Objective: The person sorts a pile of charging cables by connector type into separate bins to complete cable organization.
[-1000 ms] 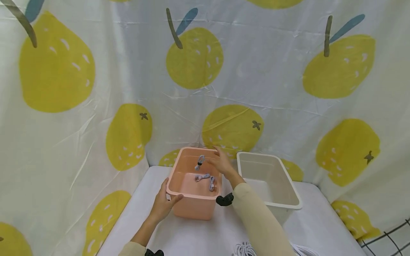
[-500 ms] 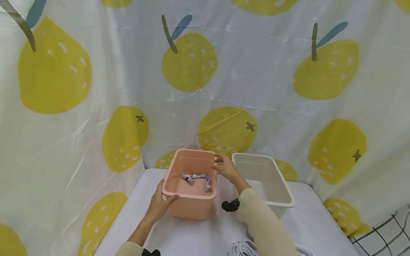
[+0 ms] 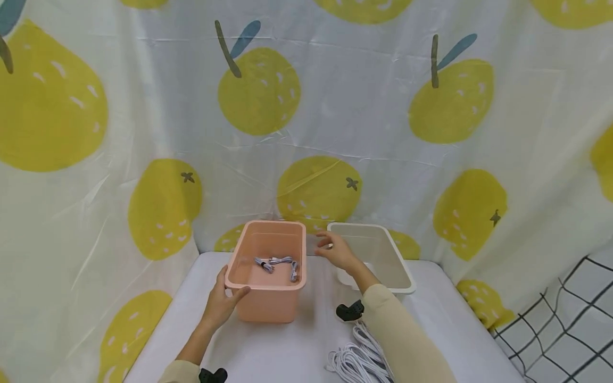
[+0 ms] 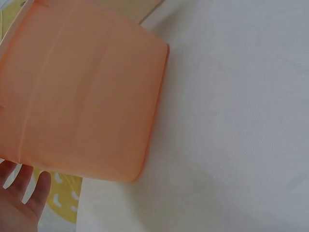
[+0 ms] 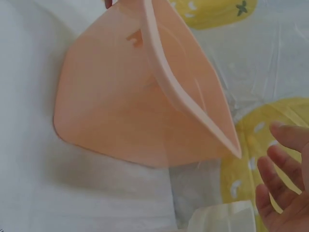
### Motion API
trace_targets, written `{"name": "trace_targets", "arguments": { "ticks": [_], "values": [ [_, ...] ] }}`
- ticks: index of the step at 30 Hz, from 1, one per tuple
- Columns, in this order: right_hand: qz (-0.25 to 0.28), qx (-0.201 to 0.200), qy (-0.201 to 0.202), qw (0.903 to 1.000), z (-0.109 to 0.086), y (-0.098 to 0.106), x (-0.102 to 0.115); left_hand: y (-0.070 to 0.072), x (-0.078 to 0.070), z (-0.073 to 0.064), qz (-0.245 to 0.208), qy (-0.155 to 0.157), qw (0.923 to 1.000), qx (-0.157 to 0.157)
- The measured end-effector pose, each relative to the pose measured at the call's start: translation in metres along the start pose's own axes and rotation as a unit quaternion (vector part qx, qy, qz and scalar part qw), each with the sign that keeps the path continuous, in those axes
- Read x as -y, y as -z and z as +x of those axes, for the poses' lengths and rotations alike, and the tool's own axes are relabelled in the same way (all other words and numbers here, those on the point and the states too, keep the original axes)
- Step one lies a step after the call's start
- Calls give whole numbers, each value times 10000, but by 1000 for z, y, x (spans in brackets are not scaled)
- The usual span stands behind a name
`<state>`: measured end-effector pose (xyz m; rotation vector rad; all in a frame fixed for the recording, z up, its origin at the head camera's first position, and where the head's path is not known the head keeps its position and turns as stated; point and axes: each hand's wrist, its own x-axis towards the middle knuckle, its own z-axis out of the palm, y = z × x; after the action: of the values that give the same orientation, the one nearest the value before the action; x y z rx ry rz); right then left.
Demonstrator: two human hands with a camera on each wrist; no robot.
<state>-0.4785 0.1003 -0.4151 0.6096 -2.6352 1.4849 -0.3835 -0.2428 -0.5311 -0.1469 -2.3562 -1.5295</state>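
A salmon-pink plastic bin (image 3: 266, 305) stands upright on the white table. Inside it lie three small bundled charging cables: one (image 3: 264, 265) at the left, one (image 3: 280, 260) in the middle and one (image 3: 294, 271) at the right. My left hand (image 3: 219, 305) holds the bin's front left corner, with the thumb at the front rim. In the left wrist view its fingers (image 4: 40, 192) are at the bin's side. My right hand (image 3: 340, 252) hovers between this bin and a beige bin (image 3: 401, 272), holding nothing. The right wrist view shows its fingers loosely bent, apart from the pink bin (image 5: 111, 106).
Coiled white cables (image 3: 356, 359) lie on the table (image 3: 282, 351) near its front, beside my right sleeve. A white curtain (image 3: 335, 90) printed with yellow fruit hangs behind. Dark grid lines (image 3: 565, 324) show at the right.
The right hand let go of a bundled cable, which dropped into the pink bin. That hand then moved right, out over the gap between the bins. The view has turned right.
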Motion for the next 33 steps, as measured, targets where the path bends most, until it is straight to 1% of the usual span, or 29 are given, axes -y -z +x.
{"name": "trace_targets", "arguments": {
  "ticks": [6, 10, 13, 18, 21, 24, 27, 30, 33],
  "values": [
    [-97, -210, -23, 9997, -10, 10, -5, 0, -1, 2, 9, 97, 10000, -5],
    [-193, -186, 118, 9996, -17, 14, -6, 0, 0, 1, 120, 19, 9999, -83],
    [-233, -166, 168, 9994, -19, 16, -7, 1, 0, 2, 224, -114, 9996, -103],
    [-300, -182, 260, 9990, -24, 18, -3, 8, -5, 2, 595, -190, 9980, -106],
    [-305, -83, 362, 9988, -29, 22, -1, 13, -11, 2, 881, -255, 9955, -251],
    [-328, -55, 433, 9985, -33, 26, 1, 19, -20, 4, 1177, -478, 9910, -428],
    [-363, -87, 466, 9982, -37, 32, 2, 22, -31, 8, 1500, -743, 9843, -559],
    [-390, -96, 474, 9981, -42, 39, 2, 20, -43, 11, 1821, -861, 9773, -659],
    [-407, -115, 499, 9979, -46, 45, 1, 15, -53, 14, 1956, -914, 9741, -668]
  ]
}}
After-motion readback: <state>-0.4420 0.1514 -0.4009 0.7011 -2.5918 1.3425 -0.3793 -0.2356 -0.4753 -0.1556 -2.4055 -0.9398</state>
